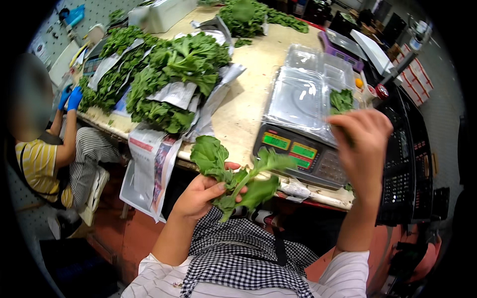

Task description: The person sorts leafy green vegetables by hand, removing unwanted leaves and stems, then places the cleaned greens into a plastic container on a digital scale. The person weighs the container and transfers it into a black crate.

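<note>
My left hand point(207, 192) grips a leafy green sprig point(242, 182) by its stem, its leaves fanned out above the apron. Raised at the right, my right hand point(359, 138) is blurred, fingers bent; a dark green bit seems to show under them, but whether it is held is unclear. Just beyond it, green leaves point(341, 100) lie in a clear plastic container point(337, 70). More clear plastic containers point(298, 95) rest on a digital scale point(309, 152) with lit green displays.
Bunches of leafy greens point(179, 70) with newspaper cover the table's left part; another pile point(246, 18) lies at the far edge. A purple scale point(341, 48) stands at the back right, black crates point(406, 164) at the right. A co-worker in blue gloves point(74, 97) sits at the left.
</note>
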